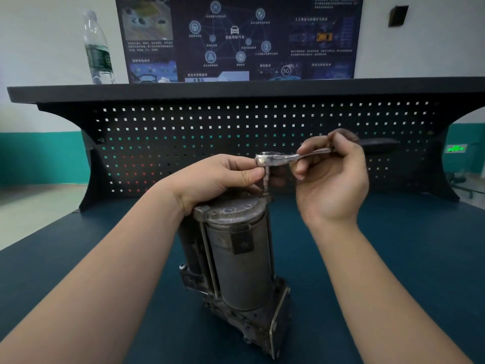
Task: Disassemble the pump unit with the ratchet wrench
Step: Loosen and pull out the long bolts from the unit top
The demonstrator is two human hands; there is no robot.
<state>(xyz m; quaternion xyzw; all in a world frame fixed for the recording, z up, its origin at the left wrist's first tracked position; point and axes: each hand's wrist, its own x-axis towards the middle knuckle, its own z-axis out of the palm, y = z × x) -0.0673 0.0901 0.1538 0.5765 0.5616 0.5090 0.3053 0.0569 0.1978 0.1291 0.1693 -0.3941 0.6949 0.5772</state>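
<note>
pump unit (236,261), both hands gripping ratchet wrench (283,157)

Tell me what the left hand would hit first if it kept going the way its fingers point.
The left hand points rightward, pinching the bit under the ratchet wrench head. Going straight on, it would probably meet the right hand, whose lower fingers curl just beyond the bit. Depth between them is unclear.

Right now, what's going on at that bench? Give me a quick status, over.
Left hand pinches the socket extension; right hand grips the ratchet wrench handle. Pump unit upright, bit on top bolt. Nothing in the way.
</note>
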